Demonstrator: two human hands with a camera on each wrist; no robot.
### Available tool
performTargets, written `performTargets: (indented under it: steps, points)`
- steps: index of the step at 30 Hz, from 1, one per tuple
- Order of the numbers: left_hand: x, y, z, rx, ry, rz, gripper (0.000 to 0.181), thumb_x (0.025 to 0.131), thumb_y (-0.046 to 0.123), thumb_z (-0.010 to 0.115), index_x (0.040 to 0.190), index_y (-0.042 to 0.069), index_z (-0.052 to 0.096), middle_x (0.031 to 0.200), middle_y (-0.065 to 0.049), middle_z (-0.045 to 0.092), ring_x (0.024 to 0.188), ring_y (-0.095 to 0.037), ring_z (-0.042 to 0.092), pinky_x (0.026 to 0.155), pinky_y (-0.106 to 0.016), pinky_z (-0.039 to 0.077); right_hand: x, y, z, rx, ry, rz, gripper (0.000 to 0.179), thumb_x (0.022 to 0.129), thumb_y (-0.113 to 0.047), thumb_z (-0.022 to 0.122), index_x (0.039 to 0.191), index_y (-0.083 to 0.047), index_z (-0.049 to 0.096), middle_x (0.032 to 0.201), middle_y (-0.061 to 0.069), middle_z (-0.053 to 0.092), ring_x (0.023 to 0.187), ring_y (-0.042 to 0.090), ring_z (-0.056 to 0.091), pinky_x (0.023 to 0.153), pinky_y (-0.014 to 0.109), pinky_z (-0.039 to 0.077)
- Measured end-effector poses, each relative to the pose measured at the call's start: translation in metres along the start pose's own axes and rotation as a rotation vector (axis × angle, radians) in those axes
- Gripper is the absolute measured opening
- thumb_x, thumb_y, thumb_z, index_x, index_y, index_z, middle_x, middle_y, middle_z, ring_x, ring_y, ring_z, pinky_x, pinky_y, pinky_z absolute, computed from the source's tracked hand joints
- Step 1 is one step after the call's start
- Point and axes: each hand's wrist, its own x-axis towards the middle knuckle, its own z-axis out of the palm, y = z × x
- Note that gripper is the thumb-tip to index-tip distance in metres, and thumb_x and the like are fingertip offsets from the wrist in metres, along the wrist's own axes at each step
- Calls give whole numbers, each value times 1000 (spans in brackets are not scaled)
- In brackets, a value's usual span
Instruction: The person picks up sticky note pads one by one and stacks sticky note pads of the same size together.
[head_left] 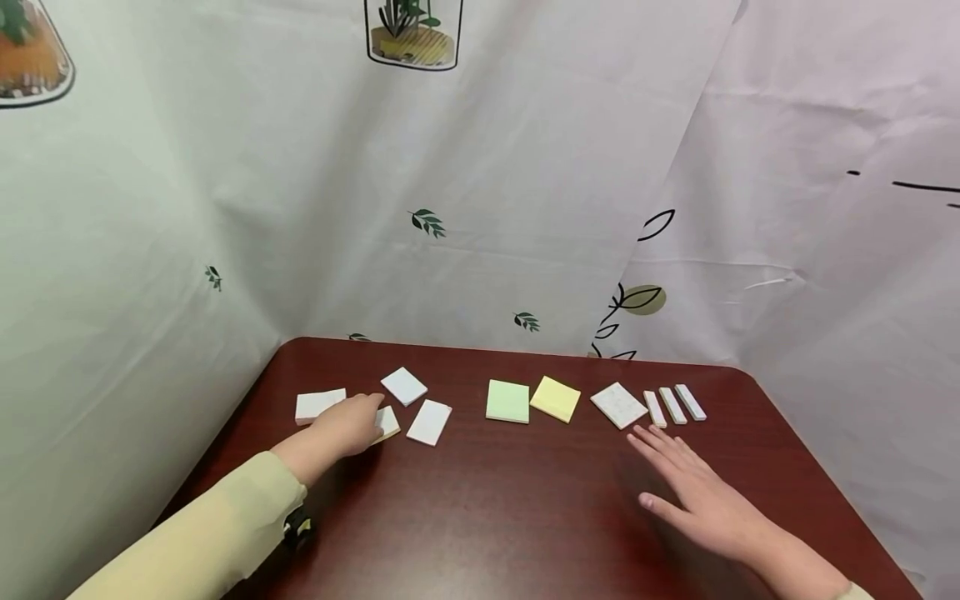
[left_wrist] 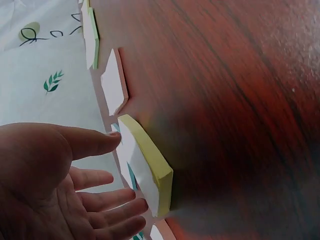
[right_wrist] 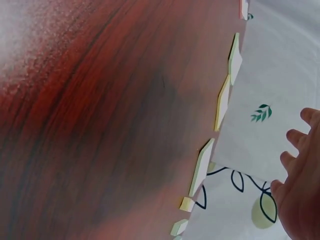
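My left hand (head_left: 347,423) reaches over a white-topped sticky note pad (head_left: 387,423) on the left side of the table. Seen from the left wrist, this pad has a thick yellow edge (left_wrist: 157,162); the thumb tip is right at one corner and the other fingers extend loosely beside its white face. At the right, my right hand (head_left: 705,496) is held over the table with its fingers spread and nothing in them. Just beyond its fingertips are a patterned white pad (head_left: 619,406) and three narrow strip pads (head_left: 672,406).
A thick white pad (head_left: 318,403) is left of the left hand. Two more white pads (head_left: 404,386) are right of it. A green pad (head_left: 507,402) and a yellow pad (head_left: 556,399) sit mid-table. White printed cloth (head_left: 480,167) hangs behind the dark red table (head_left: 480,508).
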Motion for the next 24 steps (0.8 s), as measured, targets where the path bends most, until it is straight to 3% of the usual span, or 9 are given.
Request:
performTargets:
  steps: [14, 24]
  points:
    - [8, -6, 8, 11, -11, 8, 54, 91, 11, 66, 137, -9, 48, 128, -28, 57, 115, -41, 58, 92, -54, 48, -3, -4, 0, 31, -7, 2, 77, 91, -29, 71, 156, -21, 31, 159, 2, 33, 150, 5, 9, 115, 17, 0]
    - [13, -16, 4, -104, -28, -23, 56, 85, 16, 75, 130, -10, 54, 127, -31, 56, 109, -39, 59, 83, -51, 49, -3, -1, -1, 17, 5, -23, 78, 91, -28, 72, 156, -18, 31, 158, 5, 34, 150, 4, 6, 116, 18, 0]
